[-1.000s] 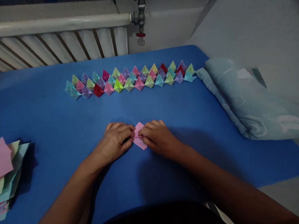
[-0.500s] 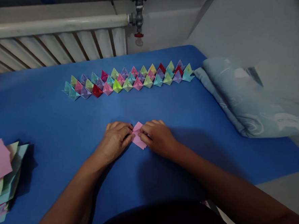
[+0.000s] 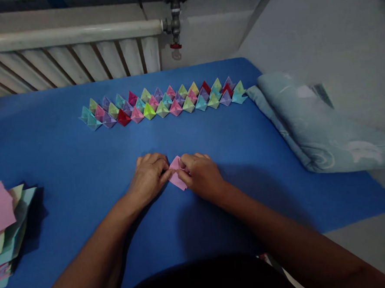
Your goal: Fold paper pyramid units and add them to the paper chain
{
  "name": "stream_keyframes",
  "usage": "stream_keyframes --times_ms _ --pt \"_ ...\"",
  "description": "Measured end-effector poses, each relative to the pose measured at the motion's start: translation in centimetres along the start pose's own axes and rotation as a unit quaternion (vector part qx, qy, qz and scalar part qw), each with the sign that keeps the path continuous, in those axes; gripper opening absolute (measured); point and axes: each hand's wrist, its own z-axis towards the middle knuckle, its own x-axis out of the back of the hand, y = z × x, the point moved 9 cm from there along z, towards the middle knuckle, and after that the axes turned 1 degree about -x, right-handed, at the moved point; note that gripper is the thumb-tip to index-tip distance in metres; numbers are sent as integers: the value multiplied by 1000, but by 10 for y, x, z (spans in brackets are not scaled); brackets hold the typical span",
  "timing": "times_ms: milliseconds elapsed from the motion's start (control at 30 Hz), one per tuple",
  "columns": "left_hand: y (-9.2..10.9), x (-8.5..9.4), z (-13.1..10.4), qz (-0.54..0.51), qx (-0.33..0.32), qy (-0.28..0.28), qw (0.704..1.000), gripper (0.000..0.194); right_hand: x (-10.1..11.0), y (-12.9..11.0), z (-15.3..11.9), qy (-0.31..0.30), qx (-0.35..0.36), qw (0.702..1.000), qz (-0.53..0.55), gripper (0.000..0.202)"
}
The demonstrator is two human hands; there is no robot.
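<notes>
A small folded pink paper (image 3: 177, 178) lies on the blue surface, between my two hands. My left hand (image 3: 150, 175) grips its left corner with thumb and fingers. On the right side, my right hand (image 3: 199, 175) pinches the paper, its curled fingers and thumb covering the right corner. Beyond the hands, several small folded paper pieces (image 3: 149, 111) in many colours stand close together in a long band of rows.
At the left edge sits a stack of coloured paper sheets (image 3: 0, 210). A folded light-blue cloth (image 3: 311, 123) lies on the right of the blue surface (image 3: 83, 168). Behind it are a white radiator (image 3: 86, 62) and a valve with a red handle (image 3: 175, 46).
The camera view has shifted slightly. My right fingers have curled a little more over the pink paper's right side; both hands stay on it.
</notes>
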Motion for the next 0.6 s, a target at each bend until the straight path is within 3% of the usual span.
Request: stream_keyframes --times_ms 600 --pt "-9 -1 0 -1 39 3 999 16 -9 -12 -10 -66 69 992 -77 28"
